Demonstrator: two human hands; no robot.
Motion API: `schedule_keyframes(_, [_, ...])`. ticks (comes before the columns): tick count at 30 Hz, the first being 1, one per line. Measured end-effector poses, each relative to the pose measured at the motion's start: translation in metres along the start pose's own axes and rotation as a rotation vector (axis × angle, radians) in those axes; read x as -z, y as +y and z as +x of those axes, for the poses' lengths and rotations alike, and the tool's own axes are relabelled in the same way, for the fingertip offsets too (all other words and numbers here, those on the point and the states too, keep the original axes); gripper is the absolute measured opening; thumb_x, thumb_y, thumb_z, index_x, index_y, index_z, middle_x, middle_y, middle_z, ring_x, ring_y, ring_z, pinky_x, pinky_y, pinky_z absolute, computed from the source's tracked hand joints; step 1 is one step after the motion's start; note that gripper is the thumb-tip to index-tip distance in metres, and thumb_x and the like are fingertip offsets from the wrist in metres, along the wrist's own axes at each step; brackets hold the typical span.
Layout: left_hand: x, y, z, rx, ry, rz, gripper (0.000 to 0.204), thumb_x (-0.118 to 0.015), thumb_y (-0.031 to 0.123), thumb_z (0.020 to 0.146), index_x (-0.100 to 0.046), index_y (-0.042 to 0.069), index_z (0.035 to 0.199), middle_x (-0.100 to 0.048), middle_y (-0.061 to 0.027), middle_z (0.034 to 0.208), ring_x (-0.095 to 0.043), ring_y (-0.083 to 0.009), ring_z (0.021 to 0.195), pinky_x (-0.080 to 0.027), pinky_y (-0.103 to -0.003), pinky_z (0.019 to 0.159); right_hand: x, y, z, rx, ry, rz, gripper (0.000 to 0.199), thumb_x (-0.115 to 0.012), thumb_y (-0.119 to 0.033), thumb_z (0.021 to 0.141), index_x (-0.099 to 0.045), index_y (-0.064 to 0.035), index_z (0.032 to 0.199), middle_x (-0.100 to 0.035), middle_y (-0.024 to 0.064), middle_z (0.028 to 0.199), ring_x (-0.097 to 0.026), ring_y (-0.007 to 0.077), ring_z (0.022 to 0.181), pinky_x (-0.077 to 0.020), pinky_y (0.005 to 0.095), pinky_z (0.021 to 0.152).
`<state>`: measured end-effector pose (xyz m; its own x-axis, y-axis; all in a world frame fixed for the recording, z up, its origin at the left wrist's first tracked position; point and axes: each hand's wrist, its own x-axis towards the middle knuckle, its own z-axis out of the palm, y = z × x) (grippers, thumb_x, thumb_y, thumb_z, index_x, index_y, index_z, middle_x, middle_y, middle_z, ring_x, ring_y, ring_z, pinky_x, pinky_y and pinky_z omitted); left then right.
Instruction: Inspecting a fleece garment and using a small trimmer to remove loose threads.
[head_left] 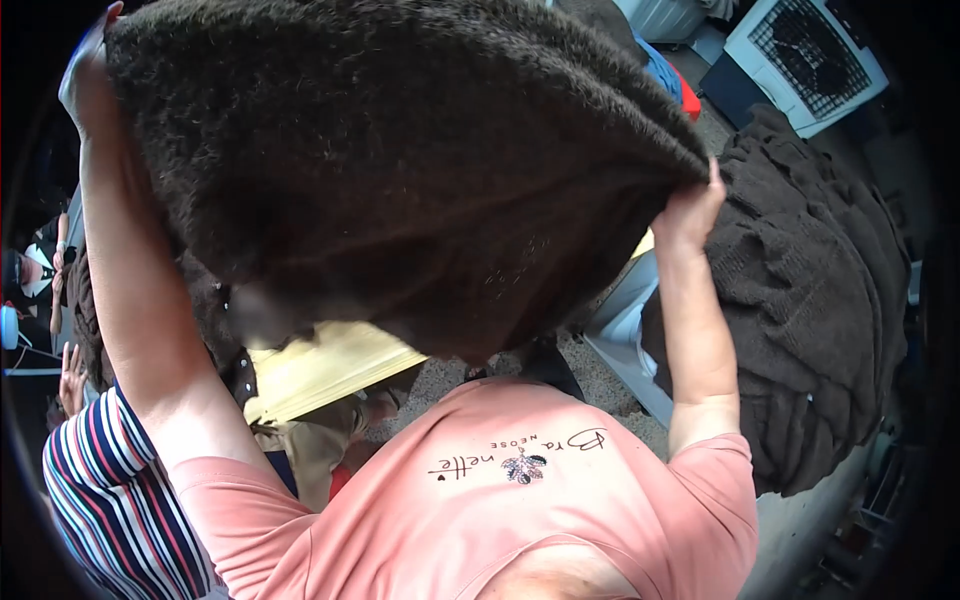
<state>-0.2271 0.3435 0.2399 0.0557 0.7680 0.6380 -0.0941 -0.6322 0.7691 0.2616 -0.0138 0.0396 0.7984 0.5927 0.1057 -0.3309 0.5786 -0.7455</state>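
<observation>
I hold a dark brown fuzzy towel (400, 160) spread out high in front of me. My left hand (85, 75) grips its upper left corner, arm raised. My right hand (692, 212) pinches its right corner. The cloth sags between both hands and hides most of what lies below. My pink shirt fills the lower part of the view.
A big heap of dark brown towels (810, 290) lies on a surface at the right. A pale wooden board (320, 365) shows under the held towel. Another person in a striped shirt (110, 500) stands at the lower left. A white fan-like appliance (805, 55) sits at the upper right.
</observation>
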Motion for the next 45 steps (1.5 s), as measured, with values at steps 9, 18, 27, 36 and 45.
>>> schedule_keyframes(9, [-0.095,0.003,-0.130,-0.032,0.078,1.137,0.033,-0.067,0.038,0.076,-0.067,0.005,0.083,-0.064,-0.0044,0.068,-0.058,-0.0108,0.064,-0.045,-0.024,0.064,-0.054,0.060,0.084,0.197,-0.455,-0.213,0.025,-0.040,-0.013,0.092,-0.060,0.0017,0.095,-0.062,0.0066,0.091,-0.058,0.0147,0.083,-0.0448,0.0279,0.080])
schedule_keyframes(18, [-0.215,-0.063,-0.353,0.326,-0.445,0.923,0.027,-0.071,0.023,0.072,-0.059,0.002,0.083,-0.057,-0.0117,0.061,-0.058,-0.0230,0.053,-0.046,-0.031,0.051,0.024,0.166,0.072,0.444,-0.815,-1.318,0.039,-0.068,-0.010,0.070,-0.052,-0.0010,0.105,-0.058,0.0163,0.093,-0.059,0.0308,0.080,-0.0478,0.0368,0.072])
schedule_keyframes(27, [-0.221,-0.085,-0.458,0.493,-0.811,1.040,0.078,-0.077,0.030,0.059,-0.041,0.006,0.123,-0.044,-0.0186,0.121,-0.044,-0.0346,0.110,-0.040,-0.042,0.089,0.067,0.134,-0.038,-0.210,-1.516,-1.612,0.062,-0.076,-0.041,0.057,-0.054,-0.0013,0.099,-0.060,0.0168,0.095,-0.058,0.0328,0.090,-0.0459,0.0424,0.077])
schedule_keyframes(36, [-0.235,-0.110,-0.460,-0.078,-0.700,1.036,0.055,-0.064,0.007,0.063,-0.050,0.007,0.116,-0.048,-0.0162,0.115,-0.048,-0.0305,0.106,-0.039,-0.039,0.084,0.136,0.184,-0.054,-0.402,-0.397,-0.962,0.017,-0.053,-0.007,0.077,-0.059,-0.0029,0.093,-0.061,0.0110,0.093,-0.058,0.0268,0.088,-0.0452,0.0362,0.078])
schedule_keyframes(45, [-0.213,-0.149,-0.330,0.511,0.061,0.314,0.012,-0.054,0.000,0.080,-0.063,0.001,0.072,-0.064,-0.0080,0.071,-0.058,-0.0153,0.058,-0.048,-0.027,0.057,0.024,0.038,0.087,-0.098,0.242,-0.276,0.025,-0.043,-0.014,0.087,-0.056,0.0048,0.097,-0.060,0.0177,0.099,-0.060,0.0288,0.087,-0.0498,0.0398,0.081])
